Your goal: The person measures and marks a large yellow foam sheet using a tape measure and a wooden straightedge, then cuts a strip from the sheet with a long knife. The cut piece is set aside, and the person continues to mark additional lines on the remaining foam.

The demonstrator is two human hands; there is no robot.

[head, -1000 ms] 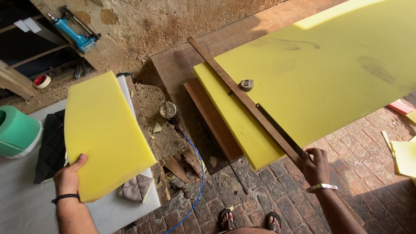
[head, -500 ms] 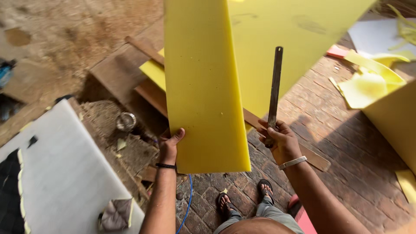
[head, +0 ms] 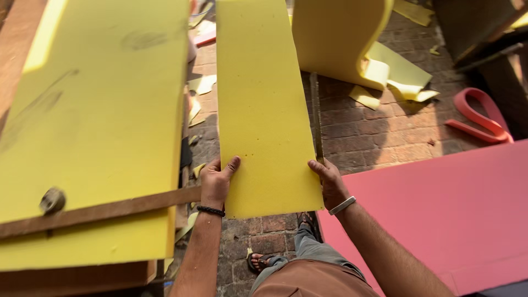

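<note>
1. Yellow foam panel held out flat above the brick floor.
2. Left hand: grip clenched on the panel's near left edge.
3. Right hand: grip grasping the panel's near right edge together with a long metal blade.
4. Left of the panel: large yellow foam sheet under a wooden strip.
5. Right of the panel: pink foam sheet.

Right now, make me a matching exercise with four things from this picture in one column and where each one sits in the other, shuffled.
Things:
1. yellow foam panel
2. pink foam sheet
3. wooden strip
4. metal blade

Places:
A. on the brick floor, lower right
B. across the big yellow sheet at left
C. between both hands
D. in the right hand, beside the panel

Pairs: 1-C, 2-A, 3-B, 4-D
</note>
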